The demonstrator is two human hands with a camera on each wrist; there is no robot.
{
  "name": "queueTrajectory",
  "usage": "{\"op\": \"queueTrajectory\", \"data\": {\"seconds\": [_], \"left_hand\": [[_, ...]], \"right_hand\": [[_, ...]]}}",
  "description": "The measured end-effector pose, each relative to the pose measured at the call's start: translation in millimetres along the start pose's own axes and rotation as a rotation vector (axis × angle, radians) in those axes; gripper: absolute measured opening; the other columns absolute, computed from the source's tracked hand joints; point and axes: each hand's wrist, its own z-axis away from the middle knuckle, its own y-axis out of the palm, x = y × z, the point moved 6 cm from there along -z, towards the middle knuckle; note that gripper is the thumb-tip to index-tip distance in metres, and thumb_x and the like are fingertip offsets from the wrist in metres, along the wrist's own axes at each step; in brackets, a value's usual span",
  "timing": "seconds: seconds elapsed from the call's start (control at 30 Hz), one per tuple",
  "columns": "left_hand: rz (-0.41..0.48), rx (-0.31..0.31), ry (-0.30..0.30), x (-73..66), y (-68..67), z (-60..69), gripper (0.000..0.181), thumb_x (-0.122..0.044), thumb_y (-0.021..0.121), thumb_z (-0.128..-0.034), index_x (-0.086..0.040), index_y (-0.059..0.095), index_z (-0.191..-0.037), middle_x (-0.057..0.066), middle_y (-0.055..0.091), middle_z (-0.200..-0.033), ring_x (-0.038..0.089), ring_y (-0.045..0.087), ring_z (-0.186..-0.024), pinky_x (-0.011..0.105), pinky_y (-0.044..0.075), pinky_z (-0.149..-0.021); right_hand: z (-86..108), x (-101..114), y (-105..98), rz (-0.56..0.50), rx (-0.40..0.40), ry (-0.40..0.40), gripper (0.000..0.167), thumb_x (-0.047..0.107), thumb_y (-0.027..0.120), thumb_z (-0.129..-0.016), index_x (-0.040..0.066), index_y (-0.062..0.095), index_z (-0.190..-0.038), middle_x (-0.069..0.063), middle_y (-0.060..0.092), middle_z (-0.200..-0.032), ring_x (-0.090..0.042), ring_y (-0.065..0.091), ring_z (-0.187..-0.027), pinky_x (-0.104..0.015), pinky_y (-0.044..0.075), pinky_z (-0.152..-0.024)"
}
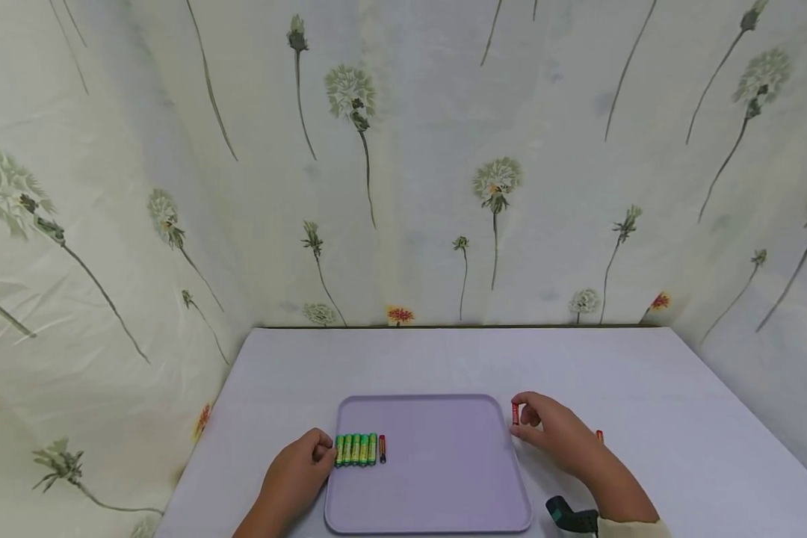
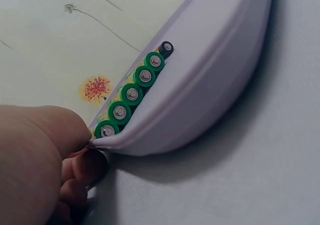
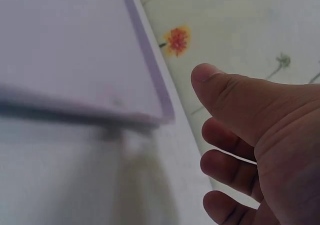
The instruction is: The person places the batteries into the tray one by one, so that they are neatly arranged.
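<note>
A lilac tray (image 1: 437, 478) lies on the table. On its left part stands a row of several green-and-yellow batteries (image 1: 356, 450), with a thinner red-and-black battery (image 1: 382, 448) at the row's right end. My left hand (image 1: 300, 467) pinches the tray's left rim between thumb and fingers, close beside the green batteries (image 2: 132, 93). Just off the tray's right edge, my right hand (image 1: 554, 430) holds a small red battery (image 1: 515, 414) between thumb and forefinger. In the right wrist view that battery is hidden from sight behind the right hand (image 3: 260, 130).
Another red battery (image 1: 599, 436) shows partly behind my right forearm. A black wrist device (image 1: 570, 517) sits by the right sleeve (image 1: 632, 529). The white table (image 1: 686, 433) meets a dandelion-patterned curtain (image 1: 430, 187) at the back.
</note>
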Motion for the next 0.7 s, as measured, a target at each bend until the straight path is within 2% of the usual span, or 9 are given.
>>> {"op": "queueTrajectory", "data": {"seconds": [0.1,0.37,0.57,0.7], "left_hand": [[0.003,-0.001,-0.004,0.5,0.1,0.1,0.008,-0.029,0.068,-0.0992,-0.021,0.067,-0.101,-0.014,0.062,-0.079,0.007,0.053,-0.07,0.03,0.041,-0.067],[0.001,-0.003,0.004,0.9,1.0,-0.3,0.008,-0.028,0.068,-0.0985,-0.02,0.067,-0.101,-0.015,0.064,-0.08,0.007,0.054,-0.072,0.032,0.043,-0.069],[-0.001,-0.005,-0.009,3.1,1.3,-1.3,0.008,-0.029,0.068,-0.0983,-0.022,0.067,-0.1,-0.015,0.064,-0.08,0.007,0.055,-0.072,0.032,0.043,-0.069],[0.004,-0.001,-0.004,2.5,1.5,-1.5,0.009,-0.029,0.068,-0.0984,-0.021,0.067,-0.101,-0.015,0.065,-0.082,0.007,0.055,-0.074,0.033,0.044,-0.071]], "right_hand": [[-3.6,8,6,-0.011,0.012,0.002,0.048,0.026,0.081,-0.092,0.008,0.062,-0.132,0.004,0.064,-0.096,-0.016,0.06,-0.096,-0.04,0.051,-0.084],[-11.6,25,16,-0.033,0.036,-0.006,0.047,0.023,0.081,-0.092,0.009,0.062,-0.133,0.004,0.061,-0.094,-0.016,0.057,-0.09,-0.036,0.049,-0.076],[-16.8,39,26,-0.062,0.067,0.017,0.048,0.024,0.082,-0.091,0.012,0.063,-0.133,0.004,0.061,-0.094,-0.015,0.057,-0.089,-0.035,0.05,-0.077],[-20.8,50,36,-0.062,0.1,-0.039,0.043,0.023,0.082,-0.091,0.011,0.065,-0.128,0.005,0.06,-0.092,-0.014,0.056,-0.084,-0.034,0.049,-0.075]]}}
